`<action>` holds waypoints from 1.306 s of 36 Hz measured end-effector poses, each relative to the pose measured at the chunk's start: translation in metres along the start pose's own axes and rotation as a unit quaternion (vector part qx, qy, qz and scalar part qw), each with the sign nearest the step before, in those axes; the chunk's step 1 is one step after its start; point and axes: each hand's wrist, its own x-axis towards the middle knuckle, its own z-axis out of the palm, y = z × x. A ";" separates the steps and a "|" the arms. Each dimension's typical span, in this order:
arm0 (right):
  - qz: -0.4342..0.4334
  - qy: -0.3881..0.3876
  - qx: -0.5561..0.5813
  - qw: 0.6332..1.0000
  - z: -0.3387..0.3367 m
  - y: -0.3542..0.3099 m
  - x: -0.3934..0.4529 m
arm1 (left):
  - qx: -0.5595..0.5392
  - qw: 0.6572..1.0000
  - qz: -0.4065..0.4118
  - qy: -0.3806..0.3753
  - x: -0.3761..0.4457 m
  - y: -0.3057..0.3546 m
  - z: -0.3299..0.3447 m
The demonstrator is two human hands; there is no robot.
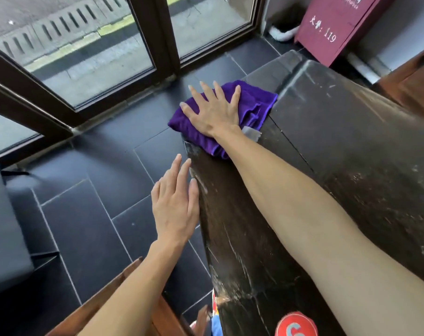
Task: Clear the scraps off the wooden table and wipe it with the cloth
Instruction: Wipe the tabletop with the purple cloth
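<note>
Clearly, the purple folded cloth (252, 105) is pressed flat at the far left corner of the dark, worn wooden table (339, 166) by the spread right hand (212, 110); part of it overhangs the edge. The left hand (175, 204) is held open, fingers straight, just beside the left edge, gripping nothing. A small grey scrap (252, 133) beside the wrist could be swept onto the dark tiled floor (85, 226), or the cloth dragged off. "119" is legible on a maroon signboard (332, 27); "6" on a red round sticker (296, 323).
</note>
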 end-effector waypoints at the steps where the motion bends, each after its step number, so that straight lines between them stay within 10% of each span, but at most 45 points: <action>1: -0.004 -0.002 -0.001 1.000 -0.002 0.002 0.003 | 0.009 1.000 0.008 0.000 -0.001 0.002 0.001; 12: 0.015 0.041 0.016 0.999 0.004 0.051 -0.088 | 0.028 0.999 -0.042 0.004 0.009 -0.001 0.002; 24: 0.093 -0.009 -0.038 0.995 0.021 0.095 -0.284 | 0.088 0.991 0.079 -0.071 0.060 0.048 0.024; 47: 0.094 0.038 -0.009 0.995 -0.021 0.133 -0.035 | 0.176 0.971 0.143 -0.079 0.141 0.032 0.042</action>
